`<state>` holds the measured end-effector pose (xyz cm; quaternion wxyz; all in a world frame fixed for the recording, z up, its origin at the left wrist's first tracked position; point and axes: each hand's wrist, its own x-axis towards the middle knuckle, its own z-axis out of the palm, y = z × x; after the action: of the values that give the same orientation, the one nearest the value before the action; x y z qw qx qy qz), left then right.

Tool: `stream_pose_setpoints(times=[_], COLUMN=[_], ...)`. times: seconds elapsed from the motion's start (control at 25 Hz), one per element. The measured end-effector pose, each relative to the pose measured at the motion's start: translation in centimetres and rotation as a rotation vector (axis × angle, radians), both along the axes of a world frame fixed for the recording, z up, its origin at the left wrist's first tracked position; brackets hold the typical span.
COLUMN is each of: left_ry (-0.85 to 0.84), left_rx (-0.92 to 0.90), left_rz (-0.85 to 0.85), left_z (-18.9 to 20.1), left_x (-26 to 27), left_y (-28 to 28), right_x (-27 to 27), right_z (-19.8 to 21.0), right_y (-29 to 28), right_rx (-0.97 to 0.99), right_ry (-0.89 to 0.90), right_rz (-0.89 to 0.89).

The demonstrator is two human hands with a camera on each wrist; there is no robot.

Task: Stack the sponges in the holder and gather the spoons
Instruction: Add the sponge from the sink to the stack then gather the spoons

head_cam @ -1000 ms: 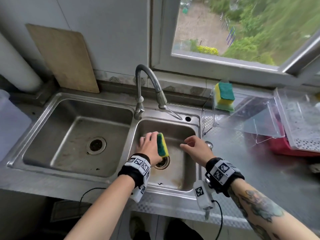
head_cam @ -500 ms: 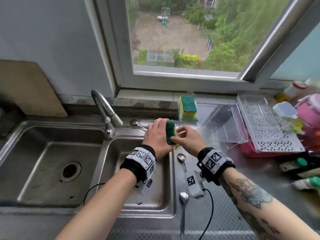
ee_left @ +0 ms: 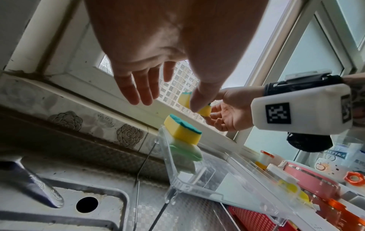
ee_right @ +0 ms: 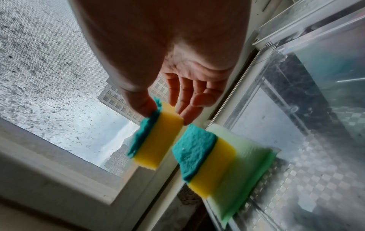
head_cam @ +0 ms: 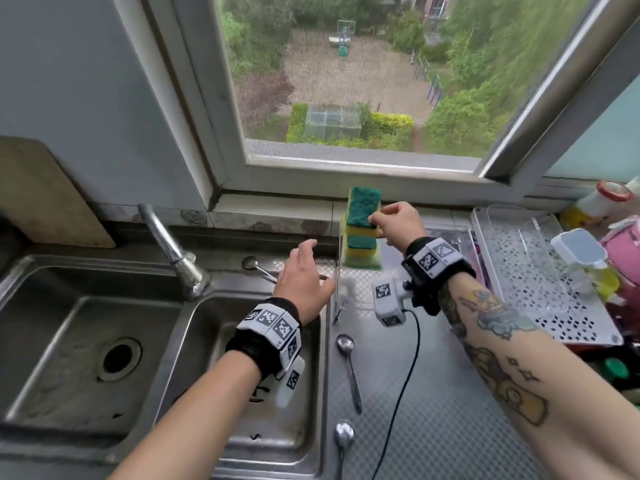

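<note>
the right hand (head_cam: 398, 225) pinched the soft, light sponge (ee_right: 156, 140) by its edges (left hand (head_cam: 304, 278) spread, empty) at twelve o'clock.

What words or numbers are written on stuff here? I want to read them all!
"ILTIKA": partly hidden word on the white packet behind the pink tub, left wrist view.
"7" in a circle: just below it on the same packet.
Black-and-white square codes on the wristbands: patterns, not words.
Labels on the bottles by the window: too blurred to read.
</note>
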<state>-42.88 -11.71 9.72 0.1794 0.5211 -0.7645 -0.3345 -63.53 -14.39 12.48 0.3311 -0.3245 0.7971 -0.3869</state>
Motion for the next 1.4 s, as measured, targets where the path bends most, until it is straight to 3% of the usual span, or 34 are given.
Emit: stream_pose_setpoints(times=[0.24,0.52,0.64,0.88,1.04,1.16,1.4], left_ry=[-0.054,-0.089,-0.129,-0.232,-0.345,-0.387,-0.35], left_rx=[0.073,0.097,0.105,0.166,0.231,0.278,0.362], left_rz=[0.03,0.038,0.059,0.093,0.097,0.081,0.092], left_z=[-0.6,-1.4,-2.2,-4.0,-6.2,-8.0,-11.8], left_x=[-0.6,-1.1,-0.8,1.1,3.3,4.8,6.7], left_y=[-0.5,-0.9,-1.2,-1.8,-3.4,-4.6,-6.8], right_x=[-1.5,-1.9,-1.8,0.9,5.2,8.3,10.9], right_z=[-2.0,-3.0,-2.8,0.2,0.7,-2.2,-12.2], right_y=[-0.8,-0.7,0.1,3.7,7.4,10.6,13.9], right_rx=[0.13,0.118,0.063,-0.106,-0.19,-0.091,0.375], right_ry=[0.027,0.025,-0.003,0.111,0.115,0.096,0.055], right_rz=[0.09,0.101,0.064,-0.064,-0.008,0.076,0.128])
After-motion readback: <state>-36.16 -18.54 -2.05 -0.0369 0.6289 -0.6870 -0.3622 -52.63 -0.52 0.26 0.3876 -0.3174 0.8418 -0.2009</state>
